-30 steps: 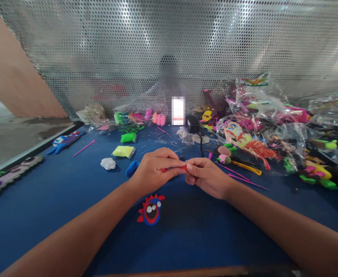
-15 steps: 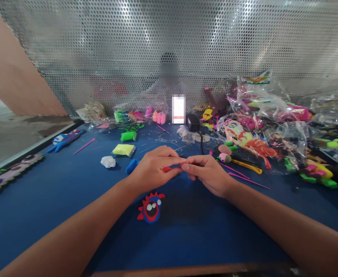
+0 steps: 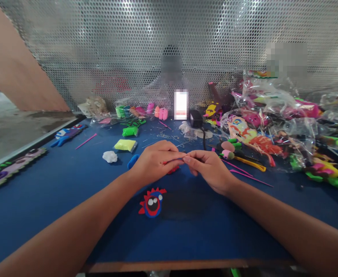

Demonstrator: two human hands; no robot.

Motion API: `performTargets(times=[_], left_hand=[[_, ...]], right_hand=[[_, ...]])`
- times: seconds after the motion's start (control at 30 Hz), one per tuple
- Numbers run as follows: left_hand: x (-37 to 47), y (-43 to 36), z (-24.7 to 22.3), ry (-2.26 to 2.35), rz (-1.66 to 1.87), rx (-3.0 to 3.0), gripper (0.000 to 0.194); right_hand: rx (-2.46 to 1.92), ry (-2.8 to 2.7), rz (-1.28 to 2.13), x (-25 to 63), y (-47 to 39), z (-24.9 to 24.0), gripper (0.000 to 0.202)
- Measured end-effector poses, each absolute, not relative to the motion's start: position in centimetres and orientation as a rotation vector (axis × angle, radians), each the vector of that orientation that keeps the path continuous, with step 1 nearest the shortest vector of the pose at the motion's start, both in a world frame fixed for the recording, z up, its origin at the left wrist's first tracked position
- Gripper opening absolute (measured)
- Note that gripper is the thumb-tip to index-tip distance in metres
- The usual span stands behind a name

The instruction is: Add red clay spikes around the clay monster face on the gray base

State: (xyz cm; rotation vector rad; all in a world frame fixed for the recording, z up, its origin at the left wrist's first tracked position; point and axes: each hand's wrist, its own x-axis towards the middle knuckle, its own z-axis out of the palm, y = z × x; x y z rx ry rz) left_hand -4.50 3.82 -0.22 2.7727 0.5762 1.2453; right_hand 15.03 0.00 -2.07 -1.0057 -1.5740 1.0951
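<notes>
My left hand (image 3: pixel 159 159) and my right hand (image 3: pixel 205 166) meet fingertip to fingertip above the blue table. Both are closed in a pinch, and whatever lies between the tips is hidden. Red modelling clay (image 3: pixel 173 168) shows just under my left fingers; whether they touch it I cannot tell. Partly covered by my left hand is a blue clay lump (image 3: pixel 132 161). Nearer to me lies a flat clay figure (image 3: pixel 152 202) in blue and red, with a spiky red edge, a black centre and white dots.
To the left are white clay (image 3: pixel 110 156), a yellow clay packet (image 3: pixel 125 145) and a green one (image 3: pixel 130 131). Pink sticks and a yellow-handled tool (image 3: pixel 251 164) lie right of my hands, before a heap of plastic bags (image 3: pixel 287 104). A lit phone (image 3: pixel 181 104) stands against the perforated metal panel.
The view has shifted slightly, so the table things sit a little higher and further right. My fingertips stay together; more red clay shows below my left fingers.
</notes>
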Motion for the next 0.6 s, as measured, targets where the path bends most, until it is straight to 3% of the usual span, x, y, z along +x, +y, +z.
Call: performTargets(times=[0.3, 0.4, 0.6], left_hand=[[-4.65, 3.88, 0.02, 0.528, 1.321, 2.732, 0.013], [-4.78, 4.03, -0.06, 0.535, 1.306, 2.739, 0.014], [-4.94, 4.12, -0.01, 0.537, 1.268, 2.776, 0.013]], right_hand=[[-0.868, -1.453, 1.294, 15.1, 0.15, -2.29, 0.031], [-0.888, -1.467, 1.295, 15.12, 0.16, -2.23, 0.023], [-0.933, -1.517, 1.257, 15.3, 0.21, -2.17, 0.027]])
